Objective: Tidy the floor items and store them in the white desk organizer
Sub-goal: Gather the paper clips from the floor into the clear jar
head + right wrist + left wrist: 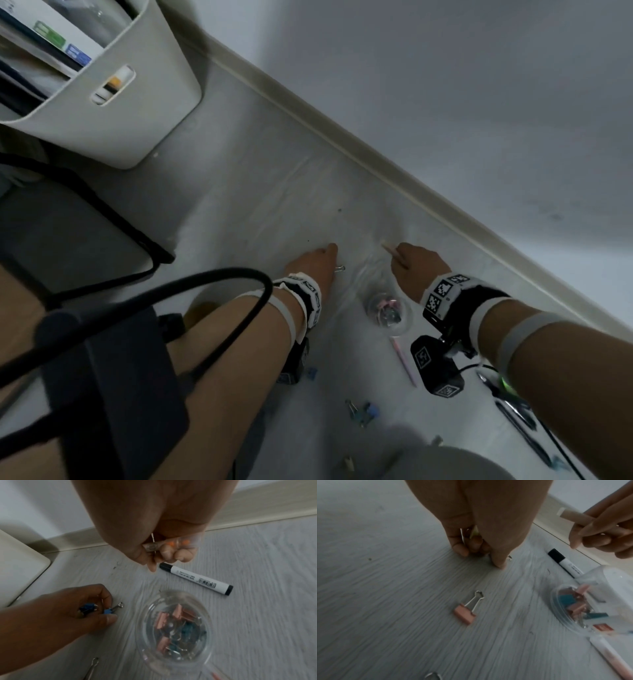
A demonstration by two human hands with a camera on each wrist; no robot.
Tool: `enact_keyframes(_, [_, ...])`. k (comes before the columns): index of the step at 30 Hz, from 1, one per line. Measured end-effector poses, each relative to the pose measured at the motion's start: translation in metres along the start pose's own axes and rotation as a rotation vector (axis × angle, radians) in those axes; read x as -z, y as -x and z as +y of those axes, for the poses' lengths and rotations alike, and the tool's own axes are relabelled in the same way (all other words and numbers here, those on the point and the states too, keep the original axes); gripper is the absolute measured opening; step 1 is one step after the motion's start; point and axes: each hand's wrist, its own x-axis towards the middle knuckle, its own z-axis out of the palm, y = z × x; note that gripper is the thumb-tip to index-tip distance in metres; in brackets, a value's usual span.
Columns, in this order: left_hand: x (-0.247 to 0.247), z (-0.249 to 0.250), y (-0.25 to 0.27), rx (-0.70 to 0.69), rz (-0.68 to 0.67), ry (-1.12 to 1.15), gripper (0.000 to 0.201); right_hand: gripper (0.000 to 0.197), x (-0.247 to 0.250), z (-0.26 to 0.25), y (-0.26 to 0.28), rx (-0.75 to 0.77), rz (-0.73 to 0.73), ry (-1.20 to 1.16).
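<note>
Right wrist view alone shows the left hand (72, 609) gripping blue binder clips (96, 609); right hand (164, 550) clutches pens (154, 546).

Hardly any writing can be read. The black-capped white marker (195, 579), lying on the floor just beyond the clear jar, carries a small triangular sign near its cap, lines of fine print along the barrel and a barcode toward its far-right end; none of the characters or digits can be made out. In the white desk organizer (113, 113) at the far left, a box (63, 42) shows a green and a blue label, both too blurred to read. The wristbands (445, 291) bear black-and-white square code markers
</note>
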Motion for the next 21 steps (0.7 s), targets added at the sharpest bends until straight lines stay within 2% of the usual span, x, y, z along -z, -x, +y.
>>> enact_keyframes(3, [-0.001,-0.001,0.009,0.06,0.009,-0.019,0.028,0.011,-0.006,0.008,0.005,-0.011,0.028,-0.001])
enact_keyframes(7, [-0.003,-0.014,0.035,0.162,-0.005,0.167,0.034,0.014,-0.019,0.04,0.022,-0.071,0.092,-0.009])
enact_keyframes(10, [-0.013,-0.021,0.07,0.3,0.028,0.338,0.034,0.014,-0.025,0.062,0.05,-0.153,0.02,0.059])
enact_keyframes(12, [-0.026,-0.022,0.101,0.443,0.078,0.468,0.031,0.025,-0.028,0.067,0.076,-0.268,-0.021,0.108])
enact_keyframes(14, [-0.045,-0.021,0.133,0.527,0.121,0.562,0.029,0.043,-0.03,0.067,0.102,-0.323,0.018,0.165])
enact_keyframes(16, [-0.068,-0.016,0.159,0.536,0.144,0.624,0.026,0.043,-0.035,0.06,0.124,-0.235,0.022,0.125])
enact_keyframes(18, [-0.093,-0.009,0.179,0.542,0.15,0.727,0.022,0.037,-0.046,0.052,0.143,-0.094,-0.085,0.015])
enact_keyframes(21, [-0.118,0.003,0.189,0.574,0.147,0.858,0.016,0.03,-0.076,0.041,0.165,0.065,-0.222,-0.019])
